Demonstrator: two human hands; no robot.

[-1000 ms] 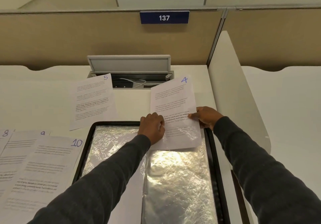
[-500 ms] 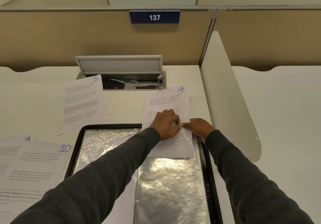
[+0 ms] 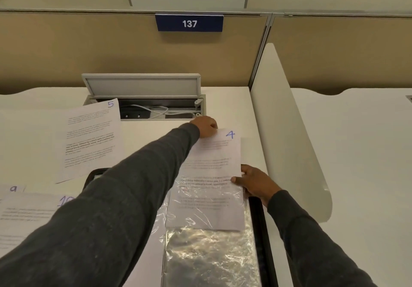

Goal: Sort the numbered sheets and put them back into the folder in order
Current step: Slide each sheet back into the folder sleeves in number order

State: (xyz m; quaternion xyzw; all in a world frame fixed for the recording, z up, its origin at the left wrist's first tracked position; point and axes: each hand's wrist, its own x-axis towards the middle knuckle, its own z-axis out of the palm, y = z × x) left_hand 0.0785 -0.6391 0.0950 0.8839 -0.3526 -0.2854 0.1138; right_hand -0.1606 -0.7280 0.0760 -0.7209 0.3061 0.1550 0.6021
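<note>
The sheet marked 4 [image 3: 214, 166] lies partly inside a clear plastic sleeve [image 3: 209, 253] of the open black folder [image 3: 259, 231]; its lower half is under the plastic, its upper half sticks out over the desk. My left hand [image 3: 206, 127] grips the sheet's top left corner. My right hand [image 3: 254, 182] pinches the right edge where sheet and sleeve opening meet. Sheet 5 [image 3: 89, 139] lies on the desk to the left. Sheets 9 [image 3: 13, 188] and 10 [image 3: 26, 215] lie at the near left, partly hidden by my left sleeve.
An open cable box [image 3: 142, 99] with a white cable sits at the desk's back. A white curved divider [image 3: 289, 130] stands close on the right. A tan partition with a plate reading 137 [image 3: 189, 22] closes the back.
The sheet marked 4 has slid further down into the sleeve. My left hand has moved from the sheet's middle up to its top left corner. My right hand stays at the right edge.
</note>
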